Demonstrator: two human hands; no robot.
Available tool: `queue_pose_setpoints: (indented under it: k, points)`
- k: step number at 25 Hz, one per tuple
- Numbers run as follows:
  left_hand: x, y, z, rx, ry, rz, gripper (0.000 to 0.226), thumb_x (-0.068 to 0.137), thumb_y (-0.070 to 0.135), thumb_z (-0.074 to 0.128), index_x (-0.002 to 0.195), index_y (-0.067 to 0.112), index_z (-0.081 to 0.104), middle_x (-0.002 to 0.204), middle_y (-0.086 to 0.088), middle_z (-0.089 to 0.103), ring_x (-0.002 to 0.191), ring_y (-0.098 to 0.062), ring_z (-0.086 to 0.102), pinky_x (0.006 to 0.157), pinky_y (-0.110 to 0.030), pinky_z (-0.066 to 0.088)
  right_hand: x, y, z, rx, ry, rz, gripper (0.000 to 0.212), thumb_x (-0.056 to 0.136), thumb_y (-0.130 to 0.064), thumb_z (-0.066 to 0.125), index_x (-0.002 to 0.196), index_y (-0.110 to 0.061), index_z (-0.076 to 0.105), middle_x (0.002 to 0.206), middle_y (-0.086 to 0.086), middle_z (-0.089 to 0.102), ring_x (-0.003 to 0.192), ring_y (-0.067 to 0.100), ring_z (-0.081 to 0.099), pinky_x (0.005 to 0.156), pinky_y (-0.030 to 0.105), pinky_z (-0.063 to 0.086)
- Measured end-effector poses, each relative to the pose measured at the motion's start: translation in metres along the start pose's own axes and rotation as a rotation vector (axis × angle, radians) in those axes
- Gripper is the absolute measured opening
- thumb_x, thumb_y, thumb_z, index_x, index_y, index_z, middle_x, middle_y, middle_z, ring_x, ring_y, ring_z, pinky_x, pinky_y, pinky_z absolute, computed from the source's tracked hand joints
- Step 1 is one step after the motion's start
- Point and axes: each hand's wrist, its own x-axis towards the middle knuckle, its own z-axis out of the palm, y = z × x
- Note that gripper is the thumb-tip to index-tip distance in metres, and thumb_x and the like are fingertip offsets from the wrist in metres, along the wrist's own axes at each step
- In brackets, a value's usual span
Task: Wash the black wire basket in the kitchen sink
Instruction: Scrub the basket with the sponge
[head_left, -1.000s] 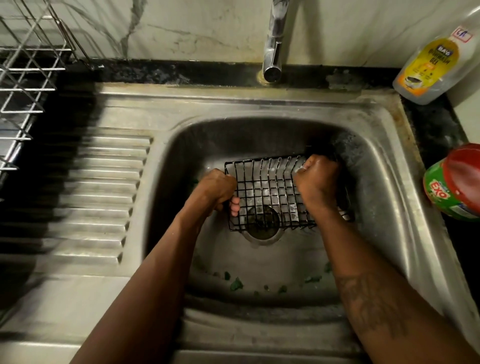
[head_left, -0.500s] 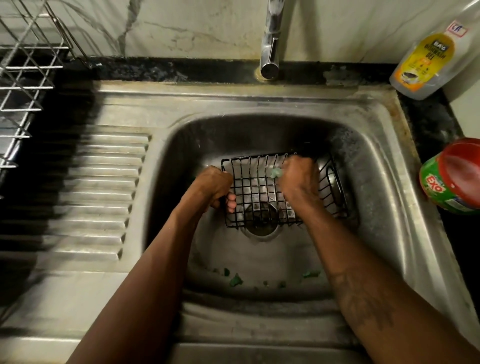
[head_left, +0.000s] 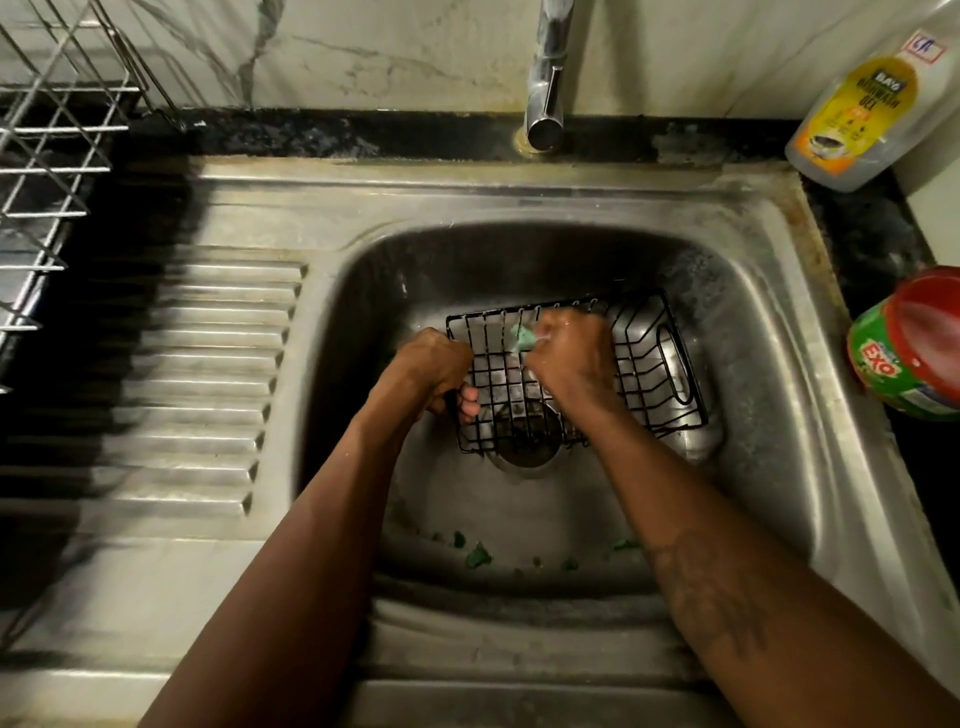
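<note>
Right grip (head_left: 569, 358) has slid from right end of black wire basket (head_left: 649, 364) toward middle over last second; loop handle at that end now uncovered. Reads as scrub strokes along mesh: wash midway, rinse to come, no water seen from tap (head_left: 545, 78). Right grip clenched round pale green scrub pad (head_left: 524, 338), pressed on grid. Left grip (head_left: 431, 369) grasping left rim, fingers hooked through wires. Basket down in steel sink (head_left: 753, 364), above drain (head_left: 524, 454). Thin black wire, square grid; steel dull, scuffed; green scraps (head_left: 475, 556) near front wall.
</note>
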Motion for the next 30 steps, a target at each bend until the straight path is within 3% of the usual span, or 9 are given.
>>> queue_pose_setpoints:
  k: [2,5,10,13,15,18,23,27,30]
  points:
    - [0.0,-0.001,-0.003,-0.006,-0.007,-0.012,0.024,0.108,0.015,0.032,0.089,0.009,0.046,0.071,-0.015,0.073,0.077,-0.034,0.077,0.083,-0.041,0.061,0.004,0.024,-0.021,-0.007,0.161,0.079,0.008,0.082,-0.01,0.07,0.089,-0.014,0.071,0.078,0.004,0.068,0.064,0.017,0.062,0.048,0.015,0.035]
    - [-0.001,0.001,-0.003,0.001,-0.032,-0.039,0.02,0.108,0.016,0.032,0.1,0.005,0.047,0.069,-0.015,0.072,0.066,-0.033,0.074,0.066,-0.036,0.058,0.017,0.032,-0.035,0.058,0.424,0.108,0.024,0.076,-0.007,0.061,0.097,-0.014,0.07,0.083,0.012,0.072,0.071,0.028,0.069,0.054,0.027,0.05]
    - [0.0,0.001,-0.014,0.034,0.039,-0.079,0.02,0.103,0.017,0.048,0.097,-0.001,0.057,0.074,-0.015,0.072,0.07,-0.032,0.074,0.07,-0.042,0.063,0.013,0.015,-0.018,0.084,0.33,-0.012,0.041,0.083,-0.001,0.062,0.124,-0.005,0.07,0.112,0.015,0.06,0.087,0.022,0.061,0.073,0.018,0.048]
    - [-0.003,-0.011,-0.02,0.374,0.5,0.312,0.009,0.081,0.013,0.064,0.078,0.005,0.065,0.064,-0.003,0.06,0.068,-0.023,0.062,0.066,-0.03,0.05,0.011,0.007,-0.011,0.052,0.225,-0.054,0.033,0.088,-0.002,0.059,0.118,-0.008,0.071,0.112,0.009,0.054,0.084,0.013,0.05,0.061,0.004,0.031]
    - [-0.002,-0.014,-0.02,0.429,0.606,0.568,0.022,0.076,0.009,0.066,0.097,0.013,0.073,0.078,-0.003,0.07,0.077,-0.024,0.069,0.071,-0.032,0.057,0.013,0.003,-0.01,0.058,0.165,-0.113,0.029,0.089,0.0,0.057,0.112,-0.01,0.072,0.109,0.008,0.053,0.085,0.017,0.053,0.061,0.012,0.035]
    - [0.007,-0.004,-0.012,0.562,0.49,0.753,0.047,0.085,0.016,0.07,0.131,0.029,0.068,0.112,-0.005,0.076,0.101,-0.028,0.072,0.091,-0.037,0.059,0.013,0.0,-0.004,0.07,0.086,-0.311,0.032,0.086,0.006,0.057,0.109,-0.008,0.074,0.105,0.009,0.054,0.088,0.021,0.057,0.071,0.025,0.048]
    - [0.009,-0.005,-0.001,0.632,0.452,0.715,0.02,0.089,0.039,0.073,0.101,0.024,0.079,0.085,-0.001,0.073,0.077,-0.021,0.068,0.074,-0.033,0.057,0.023,0.012,-0.012,-0.028,0.233,-0.218,0.029,0.095,-0.002,0.06,0.123,-0.004,0.069,0.111,0.012,0.059,0.083,0.023,0.062,0.067,0.036,0.059]
    - [0.003,-0.003,0.009,0.602,0.364,0.76,0.053,0.079,0.033,0.066,0.132,0.034,0.063,0.109,-0.001,0.073,0.093,-0.021,0.069,0.083,-0.039,0.062,0.017,0.007,-0.003,-0.011,0.228,-0.173,0.021,0.104,-0.025,0.052,0.103,-0.016,0.071,0.077,-0.008,0.056,0.063,0.006,0.055,0.063,0.04,0.058]
    - [0.008,-0.005,0.007,0.703,0.293,0.715,0.04,0.083,0.048,0.046,0.11,0.029,0.069,0.085,0.003,0.066,0.079,-0.023,0.067,0.068,-0.032,0.054,0.007,-0.017,0.014,0.127,0.118,-0.326,0.019,0.094,-0.006,0.06,0.101,-0.011,0.078,0.087,0.01,0.07,0.081,0.028,0.066,0.075,0.046,0.054]
